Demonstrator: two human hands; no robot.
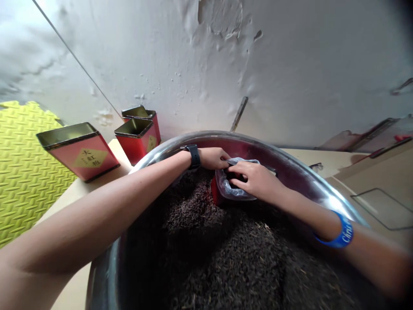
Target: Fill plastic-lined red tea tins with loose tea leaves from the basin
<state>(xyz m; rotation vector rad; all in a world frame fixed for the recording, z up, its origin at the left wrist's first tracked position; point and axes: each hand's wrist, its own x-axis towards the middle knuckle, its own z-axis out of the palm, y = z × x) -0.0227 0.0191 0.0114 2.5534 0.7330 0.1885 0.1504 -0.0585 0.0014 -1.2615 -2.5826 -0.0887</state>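
Observation:
A clear plastic bag [240, 193] lines a red tin [217, 193] standing among dark loose tea leaves [245, 258] in a large round metal basin [209, 134]. My left hand [213, 158], with a black watch on its wrist, has its fingers closed on the left side of the bag's rim. Over the bag's mouth lies my right hand [260, 181], its fingers bent in at the opening and touching the plastic. Its fingertips are partly hidden. Dark contents show between the thumb and fingers. A blue wristband circles the right wrist.
Left of the basin, a pink-red open tin [85, 155] and two smaller-looking red tins [135, 140] stand on a pale tabletop [124, 157]. Yellow foam matting [29, 163] lies far left. Glasses [316, 166] rest at right. Behind is a peeling wall [180, 64].

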